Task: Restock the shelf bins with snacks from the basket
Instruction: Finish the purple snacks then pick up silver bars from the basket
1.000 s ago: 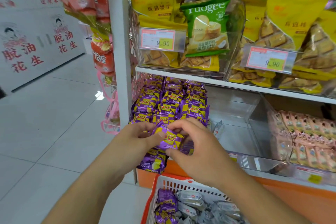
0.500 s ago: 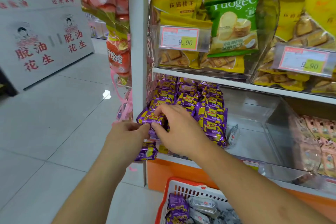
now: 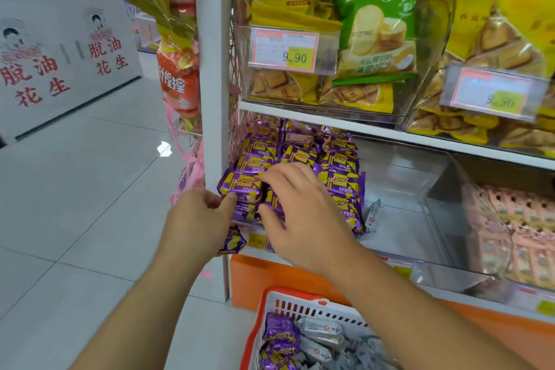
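Observation:
Purple-and-yellow snack packets fill the leftmost clear bin on the lower shelf. My right hand lies over the front of this pile, fingers spread and resting on the packets. My left hand is at the bin's front left corner; its thumb touches the front packet and its fingers grip a few spare purple packets underneath. The red-rimmed white basket stands below, holding more purple packets and silver packets.
A white shelf post stands just left of the bin. The middle clear bin holds one silver packet. Pink packets fill the right bin. Yellow and green biscuit bags sit on the shelf above.
Both hands moved up from the shelf's front edge to the purple bin. A packet that the right hand pinched now lies at the front left of the pile, and that hand rests flat.

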{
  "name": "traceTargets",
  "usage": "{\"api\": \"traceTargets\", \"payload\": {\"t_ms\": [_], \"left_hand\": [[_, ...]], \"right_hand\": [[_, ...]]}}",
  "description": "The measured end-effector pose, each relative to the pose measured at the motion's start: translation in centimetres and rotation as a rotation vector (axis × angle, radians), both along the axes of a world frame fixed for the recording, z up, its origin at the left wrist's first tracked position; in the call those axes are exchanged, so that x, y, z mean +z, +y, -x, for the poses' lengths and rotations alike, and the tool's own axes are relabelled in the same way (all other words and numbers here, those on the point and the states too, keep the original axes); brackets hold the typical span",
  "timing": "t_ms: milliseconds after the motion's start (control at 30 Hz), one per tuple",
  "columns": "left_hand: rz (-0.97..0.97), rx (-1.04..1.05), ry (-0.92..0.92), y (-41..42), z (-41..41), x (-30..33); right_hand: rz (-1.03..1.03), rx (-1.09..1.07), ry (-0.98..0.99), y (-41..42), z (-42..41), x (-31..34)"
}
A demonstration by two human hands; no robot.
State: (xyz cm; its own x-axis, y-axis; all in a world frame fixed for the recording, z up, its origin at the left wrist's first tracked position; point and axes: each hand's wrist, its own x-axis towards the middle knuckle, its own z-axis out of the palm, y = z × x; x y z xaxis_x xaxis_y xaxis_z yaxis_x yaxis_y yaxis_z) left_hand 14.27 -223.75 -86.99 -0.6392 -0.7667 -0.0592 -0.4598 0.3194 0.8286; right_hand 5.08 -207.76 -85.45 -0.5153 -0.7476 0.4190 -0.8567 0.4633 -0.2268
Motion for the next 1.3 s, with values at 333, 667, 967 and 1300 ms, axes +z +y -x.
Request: {"api": "traceTargets", "payload": {"t_ms": [333, 667, 967, 1300], "left_hand": [[-0.002, -0.187, 0.002, 3.2, -0.2, 1.0], [0.158, -0.068, 0.068, 5.4, 1.8, -0.7], [0.194, -0.100, -0.010, 4.2, 1.1, -0.4], [0.257, -0.133, -0.040, 4.7, 1.6, -1.0]], "right_hand": [[-0.216, -0.346, -0.094, 8.2, 2.0, -3.1], [-0.242, -0.344, -0.026, 7.6, 2.5, -2.5], [-0.184, -0.258, -0.117, 5.4, 3.3, -0.4], [-0.377, -0.224, -0.165, -1.2, 8.2, 0.1]]}}
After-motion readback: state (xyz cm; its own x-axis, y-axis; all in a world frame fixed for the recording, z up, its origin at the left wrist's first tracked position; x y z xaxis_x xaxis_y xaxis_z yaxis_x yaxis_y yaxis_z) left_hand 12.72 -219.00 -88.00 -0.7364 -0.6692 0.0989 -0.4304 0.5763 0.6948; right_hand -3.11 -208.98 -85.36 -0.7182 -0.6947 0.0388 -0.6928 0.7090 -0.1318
